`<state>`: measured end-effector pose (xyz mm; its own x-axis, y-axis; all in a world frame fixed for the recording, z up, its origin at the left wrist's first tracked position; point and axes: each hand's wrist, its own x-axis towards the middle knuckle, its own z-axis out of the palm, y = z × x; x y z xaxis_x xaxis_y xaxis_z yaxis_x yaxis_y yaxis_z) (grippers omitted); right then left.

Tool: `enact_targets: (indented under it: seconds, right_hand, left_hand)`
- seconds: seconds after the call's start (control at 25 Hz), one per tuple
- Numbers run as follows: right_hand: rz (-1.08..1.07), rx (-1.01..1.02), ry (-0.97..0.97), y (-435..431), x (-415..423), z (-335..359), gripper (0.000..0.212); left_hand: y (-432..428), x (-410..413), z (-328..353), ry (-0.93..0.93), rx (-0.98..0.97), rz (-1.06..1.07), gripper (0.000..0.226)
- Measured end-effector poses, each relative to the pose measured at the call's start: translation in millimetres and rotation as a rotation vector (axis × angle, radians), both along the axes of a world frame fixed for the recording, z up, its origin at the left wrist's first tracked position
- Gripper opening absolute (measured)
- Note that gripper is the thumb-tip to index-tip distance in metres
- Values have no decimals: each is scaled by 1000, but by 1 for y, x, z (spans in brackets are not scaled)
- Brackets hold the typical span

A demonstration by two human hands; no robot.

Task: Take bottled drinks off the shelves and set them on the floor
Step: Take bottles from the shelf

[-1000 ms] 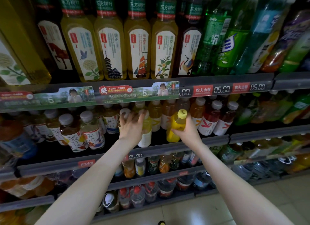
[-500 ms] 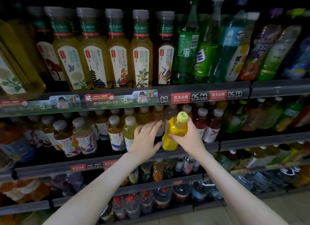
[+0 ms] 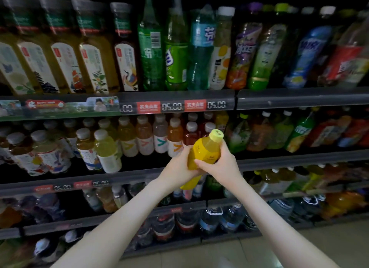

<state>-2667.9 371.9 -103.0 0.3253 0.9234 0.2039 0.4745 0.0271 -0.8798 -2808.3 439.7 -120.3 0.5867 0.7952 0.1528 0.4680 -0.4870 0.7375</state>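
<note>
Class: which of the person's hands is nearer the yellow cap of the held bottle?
Right. The right hand grips the yellow bottle just below its cap; the left hand holds it lower down, left of the cap.

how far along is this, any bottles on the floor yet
Done: little that shows; the visible strip of pale tiled floor has no bottles on it. In hand: one yellow plastic bottle with a yellow-green cap, gripped by both the left hand and the right hand, off the shelf and tilted. Left: setting it down, then the full rows of bottles on the dark shelves.
</note>
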Motion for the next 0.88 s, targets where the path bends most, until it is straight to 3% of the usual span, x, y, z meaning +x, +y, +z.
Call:
enact_targets:
  seconds: [0.28, 0.56, 0.8, 0.88]
  right_hand:
    - [-363, 85, 117, -9, 98, -33, 61]
    - [-307, 59, 139, 51, 125, -58, 73]
    - [-184, -86, -20, 97, 131, -71, 77]
    - [-231, -152, -276, 109, 137, -66, 79]
  left_hand:
    - [13, 41, -29, 120, 275, 163, 61]
    - [54, 80, -47, 375, 677, 259, 78]
    - [76, 95, -47, 512, 714, 312, 88]
    - [80, 94, -51, 538, 691, 306, 94]
